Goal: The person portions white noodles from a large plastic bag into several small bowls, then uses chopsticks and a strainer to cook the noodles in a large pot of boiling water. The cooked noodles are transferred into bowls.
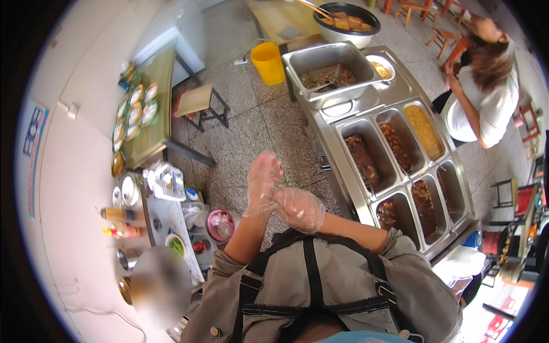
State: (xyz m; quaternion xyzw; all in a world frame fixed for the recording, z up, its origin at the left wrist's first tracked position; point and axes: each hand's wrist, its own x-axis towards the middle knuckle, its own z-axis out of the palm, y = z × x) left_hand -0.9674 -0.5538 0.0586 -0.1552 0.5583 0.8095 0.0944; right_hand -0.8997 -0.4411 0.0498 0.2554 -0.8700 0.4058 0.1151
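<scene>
Both of my hands wear clear plastic gloves and meet in front of my chest. My left hand is raised with its fingers apart and holds no object. My right hand is at the left wrist, its fingers closed near the glove's cuff; whether it pinches the plastic is hard to tell. To the right stands a steel serving counter with several steel food pans, among them one of yellow food and one of dark red food. A deep steel pan of chopped food with a ladle sits at its far end.
A yellow bucket and a wooden stool stand on the floor ahead. Wrapped bowls fill part of the left table. A pink bin is at lower left. Beyond the counter is a person. A large pot holds food pieces.
</scene>
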